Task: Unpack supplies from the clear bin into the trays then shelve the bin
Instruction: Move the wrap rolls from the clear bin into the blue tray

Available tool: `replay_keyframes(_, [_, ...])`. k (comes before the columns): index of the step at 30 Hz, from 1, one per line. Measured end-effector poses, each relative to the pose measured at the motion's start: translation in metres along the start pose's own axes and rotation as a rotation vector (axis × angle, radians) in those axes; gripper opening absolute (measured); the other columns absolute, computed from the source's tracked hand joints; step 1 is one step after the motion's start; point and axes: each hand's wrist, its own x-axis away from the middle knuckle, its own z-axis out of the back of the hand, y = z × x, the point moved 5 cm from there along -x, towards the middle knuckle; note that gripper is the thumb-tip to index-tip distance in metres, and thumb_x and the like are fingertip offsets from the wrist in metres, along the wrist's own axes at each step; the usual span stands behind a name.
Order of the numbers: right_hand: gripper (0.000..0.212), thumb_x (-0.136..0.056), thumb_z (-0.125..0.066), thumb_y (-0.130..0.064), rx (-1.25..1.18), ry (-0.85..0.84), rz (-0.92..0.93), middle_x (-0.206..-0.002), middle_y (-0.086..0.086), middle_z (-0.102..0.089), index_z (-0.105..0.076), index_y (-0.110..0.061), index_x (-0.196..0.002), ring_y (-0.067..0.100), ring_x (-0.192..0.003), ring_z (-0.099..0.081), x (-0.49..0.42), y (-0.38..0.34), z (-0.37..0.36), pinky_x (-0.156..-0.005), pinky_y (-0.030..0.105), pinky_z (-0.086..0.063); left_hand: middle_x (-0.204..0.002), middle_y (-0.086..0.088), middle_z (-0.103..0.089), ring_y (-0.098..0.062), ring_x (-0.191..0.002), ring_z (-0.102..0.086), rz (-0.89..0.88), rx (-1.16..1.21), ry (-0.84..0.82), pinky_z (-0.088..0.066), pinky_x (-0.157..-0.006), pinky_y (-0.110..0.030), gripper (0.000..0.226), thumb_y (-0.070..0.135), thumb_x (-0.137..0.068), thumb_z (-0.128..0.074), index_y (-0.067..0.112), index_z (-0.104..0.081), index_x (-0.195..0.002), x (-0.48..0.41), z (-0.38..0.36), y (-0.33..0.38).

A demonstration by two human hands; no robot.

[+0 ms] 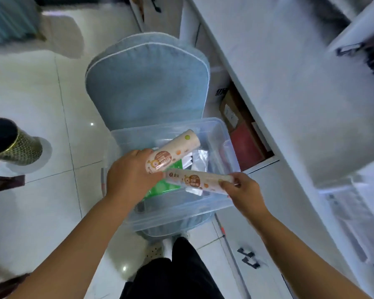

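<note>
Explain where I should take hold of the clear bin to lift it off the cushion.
Probably the protruding rim of the clear bin, at its left and right sides, one grip coming in from each side: it overhangs the smooth plastic like a ledge.

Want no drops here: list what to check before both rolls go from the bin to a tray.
1. Left hand grip round the upper roll end: ok.
2. Right hand grip on the lower roll, at one end only: cannot tell if firm.
3. Clear bin seated on the chair cushion: ok.
4. Bin emptied: not ok, a green packet and clear bags remain.
5. Receiving tray free: cannot tell, the white unit at right is blurred.
</note>
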Motion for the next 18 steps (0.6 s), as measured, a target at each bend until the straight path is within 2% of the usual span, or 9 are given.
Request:
replay_keyframes(3, [0.012,-0.078,-0.066,-0.023,0.005,0.183,0.069,-0.075,-0.004,-0.059,-0.059,-0.021,-0.088,0.007,-0.066,-0.055,0.037,-0.012,0.057,-0.050,0.009,-0.038,-0.084,0.006,-0.060,-0.018,-0.068,-0.053,-0.109,0.041,-0.008,-0.034,-0.056,-0.026,0.046,0.047,-0.061,-0.071,0.031,-0.059,-0.102,0.000,0.018,0.052])
replay_keyframes(4, [0.011,-0.078,-0.065,-0.023,0.007,0.246,0.087,-0.071,-0.007,-0.057,-0.058,-0.023,-0.087,0.003,-0.063,-0.052,0.051,-0.014,0.076,-0.047,0.009,-0.036,-0.082,0.006,-0.059,-0.019,-0.069,-0.054,-0.147,0.050,-0.013,-0.035,-0.056,-0.026,0.044,0.047,-0.060,-0.070,0.031,-0.059,-0.100,-0.001,0.022,0.071])
replay_keyframes(6, [0.012,-0.079,-0.064,-0.023,0.029,0.367,0.116,-0.071,-0.005,-0.057,-0.059,-0.020,-0.090,0.004,-0.061,-0.051,0.080,-0.016,0.114,-0.049,0.015,-0.036,-0.081,0.006,-0.058,-0.019,-0.069,-0.054,-0.223,0.074,-0.021,-0.036,-0.056,-0.026,0.043,0.048,-0.060,-0.070,0.031,-0.059,-0.098,0.001,0.027,0.111])
replay_keyframes(9, [0.017,-0.081,-0.061,-0.025,0.057,0.537,0.115,-0.078,0.001,-0.060,-0.059,-0.017,-0.097,0.017,-0.066,-0.055,0.126,-0.006,0.170,-0.056,0.026,-0.041,-0.081,0.008,-0.057,-0.018,-0.070,-0.054,-0.366,0.116,-0.033,-0.037,-0.057,-0.027,0.045,0.049,-0.060,-0.072,0.033,-0.058,-0.099,0.012,0.029,0.177])
replay_keyframes(12, [0.021,-0.082,-0.057,-0.030,0.005,0.666,0.067,-0.083,0.000,-0.062,-0.058,-0.021,-0.101,0.019,-0.073,-0.058,0.170,0.020,0.221,-0.063,0.030,-0.047,-0.081,0.008,-0.060,-0.020,-0.072,-0.057,-0.518,0.163,-0.066,-0.045,-0.057,-0.030,0.044,0.051,-0.059,-0.071,0.032,-0.057,-0.096,0.034,0.027,0.247])
replay_keyframes(15, [0.020,-0.081,-0.056,-0.036,-0.104,0.775,0.015,-0.079,-0.005,-0.062,-0.057,-0.026,-0.098,0.016,-0.071,-0.060,0.213,0.056,0.267,-0.058,0.024,-0.045,-0.084,0.005,-0.062,-0.023,-0.075,-0.059,-0.649,0.174,-0.104,-0.050,-0.060,-0.034,0.042,0.049,-0.060,-0.071,0.029,-0.057,-0.095,0.063,0.020,0.315])
replay_keyframes(18, [0.028,-0.072,-0.052,-0.047,-0.253,0.899,-0.039,-0.072,-0.002,-0.061,-0.057,-0.029,-0.092,0.020,-0.063,-0.059,0.256,0.097,0.311,-0.054,0.032,-0.047,-0.086,0.003,-0.061,-0.025,-0.080,-0.059,-0.760,0.163,-0.148,-0.049,-0.063,-0.035,0.042,0.045,-0.061,-0.073,0.028,-0.059,-0.097,0.098,0.004,0.377])
